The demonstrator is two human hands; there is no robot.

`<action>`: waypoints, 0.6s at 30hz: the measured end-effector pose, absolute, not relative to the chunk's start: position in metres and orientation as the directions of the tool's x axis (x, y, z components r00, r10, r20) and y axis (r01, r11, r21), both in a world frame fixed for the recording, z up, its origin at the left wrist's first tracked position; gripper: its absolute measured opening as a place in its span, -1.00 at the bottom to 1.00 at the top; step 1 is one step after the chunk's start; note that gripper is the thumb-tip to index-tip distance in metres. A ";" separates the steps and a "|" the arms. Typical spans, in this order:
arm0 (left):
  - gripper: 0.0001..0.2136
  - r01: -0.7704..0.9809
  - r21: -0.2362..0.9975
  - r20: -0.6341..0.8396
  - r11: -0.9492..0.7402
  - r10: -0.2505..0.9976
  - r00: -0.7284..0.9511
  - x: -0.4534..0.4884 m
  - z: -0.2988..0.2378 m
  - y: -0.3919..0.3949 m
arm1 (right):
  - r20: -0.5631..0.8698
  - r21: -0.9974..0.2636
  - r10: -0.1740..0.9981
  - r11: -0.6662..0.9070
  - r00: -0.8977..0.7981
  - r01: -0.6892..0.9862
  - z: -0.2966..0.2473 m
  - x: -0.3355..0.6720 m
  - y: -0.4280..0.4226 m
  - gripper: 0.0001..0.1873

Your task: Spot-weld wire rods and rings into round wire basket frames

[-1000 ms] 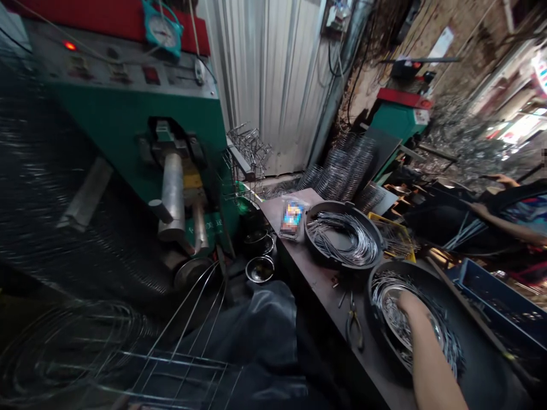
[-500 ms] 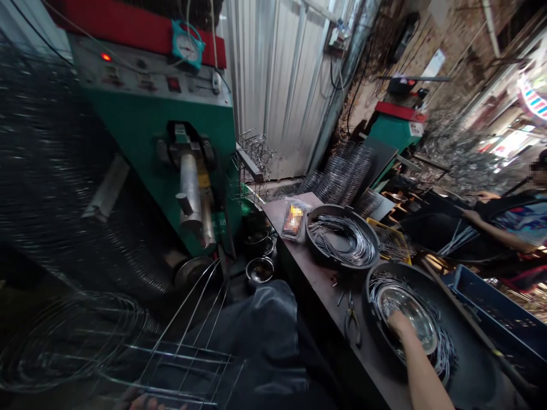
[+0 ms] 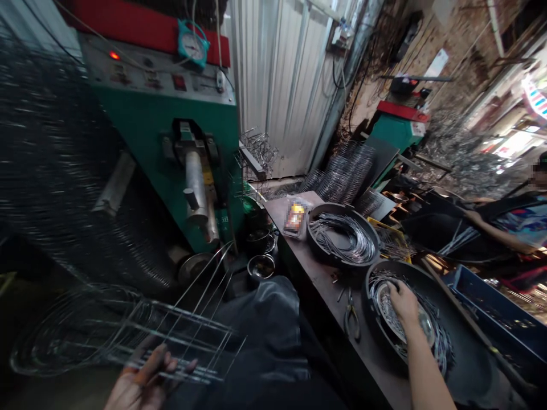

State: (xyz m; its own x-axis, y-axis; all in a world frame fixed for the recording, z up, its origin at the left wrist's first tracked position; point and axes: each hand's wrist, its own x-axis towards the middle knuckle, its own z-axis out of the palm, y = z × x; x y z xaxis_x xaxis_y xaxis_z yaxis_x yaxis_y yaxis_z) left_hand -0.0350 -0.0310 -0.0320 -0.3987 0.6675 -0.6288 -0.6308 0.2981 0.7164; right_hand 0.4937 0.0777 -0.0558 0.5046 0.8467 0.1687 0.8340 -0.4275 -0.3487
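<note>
left hand (image 3: 145, 374) at seven o'clock, fingers curled round a thin wire frame (image 3: 188, 336), right hand (image 3: 401, 303) at four, bent fingers in a round metal bowl (image 3: 426, 328), grasp unclear from here, gap between frame and flat tabletop (image 3: 320, 279) edge

The bench (image 3: 322, 278) carries 2 black pans (image 3: 322, 254), pliers (image 3: 350, 311) and a phone (image 3: 294, 219).

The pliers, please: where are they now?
In the head view, the pliers lie on the table, right of centre, beside the round tray under the right hand.
</note>
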 end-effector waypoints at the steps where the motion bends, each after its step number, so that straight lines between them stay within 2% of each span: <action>1: -0.60 -0.628 0.723 -0.614 0.289 0.685 -0.392 -0.031 -0.026 -0.028 | 0.203 -0.449 0.875 -0.316 0.439 0.836 -0.048 0.469 0.089 -0.65; 4: -0.55 -0.636 0.744 -0.536 0.205 0.752 -0.384 -0.018 -0.018 -0.023 | 0.198 -0.670 0.973 0.043 0.122 0.741 -0.032 0.375 0.122 -0.66; 6: -0.49 -0.644 0.751 -0.487 0.145 0.780 -0.392 -0.012 -0.019 -0.021 | 0.131 -0.762 0.983 0.182 -0.127 0.622 -0.030 0.306 0.136 -0.66; 8: -0.44 -0.646 0.756 -0.461 0.107 0.788 -0.408 -0.008 -0.022 -0.022 | 0.101 -0.818 0.934 0.274 -0.343 0.505 -0.031 0.242 0.143 -0.72; 11: -0.42 -0.634 0.770 -0.424 0.069 0.797 -0.429 -0.009 -0.025 -0.024 | 0.061 -0.891 0.863 0.274 -0.501 0.363 -0.031 0.173 0.148 -0.77; 15: -0.36 -0.618 0.786 -0.372 0.013 0.809 -0.455 -0.018 -0.026 -0.023 | 0.003 -0.983 0.866 0.094 -0.501 0.158 -0.023 0.129 0.153 -0.72; 18: -0.32 -0.603 0.798 -0.336 -0.026 0.810 -0.480 -0.025 -0.029 -0.016 | -0.020 -1.000 0.883 -0.019 -0.468 0.008 -0.019 0.115 0.158 -0.68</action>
State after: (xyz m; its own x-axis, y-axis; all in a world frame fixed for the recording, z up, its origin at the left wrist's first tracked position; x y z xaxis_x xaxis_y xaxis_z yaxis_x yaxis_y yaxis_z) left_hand -0.0248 -0.0163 -0.0295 -0.4798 0.8104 -0.3361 -0.6026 -0.0259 0.7976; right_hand 0.1152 0.1576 -0.0187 -0.4680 0.8835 -0.0201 0.0077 -0.0187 -0.9998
